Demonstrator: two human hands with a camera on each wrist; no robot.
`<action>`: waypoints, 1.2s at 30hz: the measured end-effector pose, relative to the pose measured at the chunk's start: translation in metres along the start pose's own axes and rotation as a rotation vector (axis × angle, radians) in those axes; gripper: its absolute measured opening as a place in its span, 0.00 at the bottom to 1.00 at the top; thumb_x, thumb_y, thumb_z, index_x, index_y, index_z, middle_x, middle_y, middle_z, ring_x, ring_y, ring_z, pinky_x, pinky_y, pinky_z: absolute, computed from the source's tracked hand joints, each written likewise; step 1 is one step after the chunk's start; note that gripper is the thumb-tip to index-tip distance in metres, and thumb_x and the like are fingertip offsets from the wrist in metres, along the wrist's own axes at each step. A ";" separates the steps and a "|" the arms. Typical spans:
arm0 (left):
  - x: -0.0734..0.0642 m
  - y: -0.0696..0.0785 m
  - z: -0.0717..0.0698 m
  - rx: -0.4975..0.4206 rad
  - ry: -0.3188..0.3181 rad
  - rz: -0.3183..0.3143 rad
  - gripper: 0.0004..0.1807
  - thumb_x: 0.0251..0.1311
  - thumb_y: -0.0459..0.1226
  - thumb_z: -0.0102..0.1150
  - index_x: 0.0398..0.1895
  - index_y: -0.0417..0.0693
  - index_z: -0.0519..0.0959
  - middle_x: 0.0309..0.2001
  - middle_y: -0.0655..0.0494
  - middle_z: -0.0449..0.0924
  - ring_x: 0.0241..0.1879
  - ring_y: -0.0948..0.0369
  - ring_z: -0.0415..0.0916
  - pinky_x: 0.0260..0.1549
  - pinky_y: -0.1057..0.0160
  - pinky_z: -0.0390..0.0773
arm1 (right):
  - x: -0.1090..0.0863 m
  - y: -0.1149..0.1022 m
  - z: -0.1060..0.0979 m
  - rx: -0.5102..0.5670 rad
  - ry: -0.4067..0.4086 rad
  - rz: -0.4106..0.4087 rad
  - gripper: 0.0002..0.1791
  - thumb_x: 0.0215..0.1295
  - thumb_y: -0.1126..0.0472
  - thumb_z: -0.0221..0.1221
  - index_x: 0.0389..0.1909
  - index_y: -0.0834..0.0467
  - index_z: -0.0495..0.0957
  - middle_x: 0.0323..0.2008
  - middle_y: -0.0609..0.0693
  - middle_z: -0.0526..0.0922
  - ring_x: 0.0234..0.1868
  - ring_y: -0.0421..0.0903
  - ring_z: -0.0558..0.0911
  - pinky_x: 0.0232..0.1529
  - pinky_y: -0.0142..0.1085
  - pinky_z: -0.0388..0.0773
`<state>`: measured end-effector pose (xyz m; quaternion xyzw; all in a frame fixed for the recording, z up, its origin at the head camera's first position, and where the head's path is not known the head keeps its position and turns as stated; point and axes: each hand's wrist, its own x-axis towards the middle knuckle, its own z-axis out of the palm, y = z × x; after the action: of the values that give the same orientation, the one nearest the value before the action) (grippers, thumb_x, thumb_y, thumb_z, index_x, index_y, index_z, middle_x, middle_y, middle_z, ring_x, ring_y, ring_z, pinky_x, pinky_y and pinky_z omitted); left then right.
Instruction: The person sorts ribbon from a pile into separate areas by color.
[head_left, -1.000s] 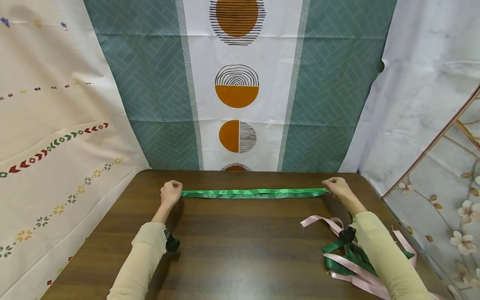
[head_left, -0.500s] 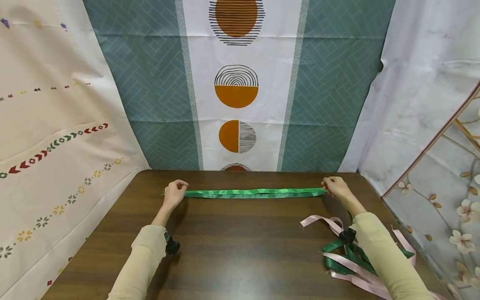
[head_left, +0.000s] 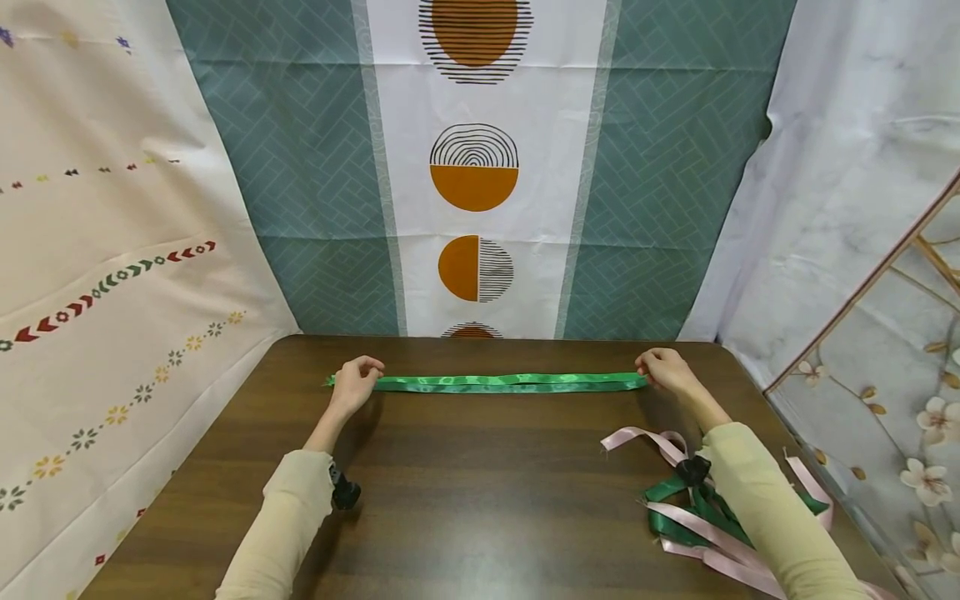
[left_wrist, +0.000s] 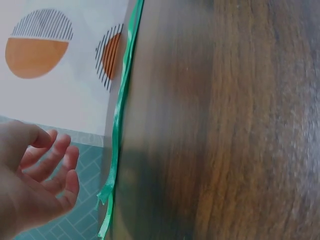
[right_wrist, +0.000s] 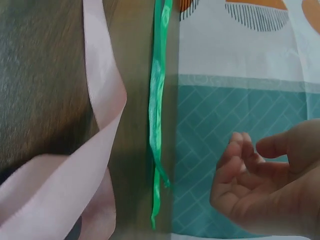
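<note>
Two lengths of shiny green ribbon (head_left: 465,381) lie side by side, stretched across the far part of the table. Over their left end hovers my left hand (head_left: 356,385), its fingers loosely bent and holding nothing. In the left wrist view, the ribbon ends lie loose, apart from that hand (left_wrist: 45,175). My right hand (head_left: 666,372) is above the other end. The right wrist view shows a gap between its thumb and fingertips, and the green ribbon (right_wrist: 156,90) lies free of it.
A loose heap of pink ribbon (head_left: 697,527) and darker green ribbon (head_left: 663,527) lies at the table's right, partly under the right forearm. The brown wooden table (head_left: 465,500) meets a patterned cloth (head_left: 322,283) at its far edge. More cloths hang on both sides.
My left hand has let go of the ribbon ends and shifted slightly right, exposing their tips. My right hand has let go too and moved slightly left. The ribbons stay stretched out.
</note>
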<state>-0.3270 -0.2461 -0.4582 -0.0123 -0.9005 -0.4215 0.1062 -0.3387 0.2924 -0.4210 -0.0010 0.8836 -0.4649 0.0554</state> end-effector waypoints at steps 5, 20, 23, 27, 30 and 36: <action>-0.002 0.004 0.000 -0.007 0.006 -0.022 0.15 0.69 0.32 0.44 0.48 0.32 0.78 0.45 0.34 0.82 0.44 0.45 0.78 0.33 0.63 0.72 | -0.006 -0.010 0.007 -0.035 0.016 -0.004 0.19 0.75 0.61 0.37 0.52 0.70 0.70 0.34 0.50 0.76 0.31 0.40 0.74 0.31 0.33 0.74; -0.010 0.021 0.001 -0.042 0.077 -0.067 0.13 0.68 0.33 0.47 0.44 0.36 0.81 0.42 0.35 0.83 0.33 0.54 0.74 0.27 0.65 0.69 | -0.023 -0.025 0.022 -0.136 0.162 -0.095 0.21 0.74 0.60 0.38 0.59 0.69 0.64 0.56 0.69 0.70 0.55 0.62 0.70 0.52 0.51 0.68; -0.013 0.023 0.001 -0.046 0.070 -0.059 0.12 0.68 0.33 0.47 0.43 0.36 0.80 0.43 0.35 0.82 0.33 0.54 0.76 0.26 0.65 0.70 | -0.029 -0.030 0.025 -0.156 0.182 -0.127 0.20 0.73 0.62 0.39 0.58 0.69 0.65 0.55 0.70 0.71 0.53 0.62 0.71 0.50 0.51 0.68; -0.017 0.027 0.000 -0.036 0.062 -0.032 0.12 0.68 0.33 0.48 0.44 0.36 0.81 0.44 0.35 0.82 0.36 0.51 0.76 0.29 0.64 0.70 | -0.036 -0.034 0.029 -0.196 0.193 -0.167 0.19 0.72 0.63 0.39 0.57 0.69 0.66 0.54 0.70 0.73 0.49 0.60 0.72 0.46 0.47 0.69; -0.020 0.029 0.000 -0.015 0.052 -0.013 0.12 0.67 0.33 0.48 0.44 0.37 0.81 0.44 0.37 0.83 0.38 0.51 0.76 0.32 0.63 0.70 | -0.039 -0.035 0.033 -0.224 0.203 -0.198 0.18 0.72 0.63 0.40 0.55 0.68 0.67 0.53 0.70 0.74 0.46 0.60 0.73 0.44 0.45 0.70; -0.027 0.034 -0.002 -0.003 0.040 0.018 0.13 0.67 0.33 0.48 0.45 0.38 0.82 0.45 0.39 0.83 0.44 0.47 0.79 0.38 0.59 0.74 | -0.043 -0.036 0.041 -0.256 0.245 -0.261 0.15 0.71 0.64 0.43 0.52 0.67 0.69 0.48 0.67 0.78 0.44 0.59 0.77 0.43 0.46 0.71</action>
<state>-0.2967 -0.2241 -0.4369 -0.0123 -0.8975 -0.4219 0.1281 -0.2933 0.2408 -0.4105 -0.0658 0.9279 -0.3488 -0.1136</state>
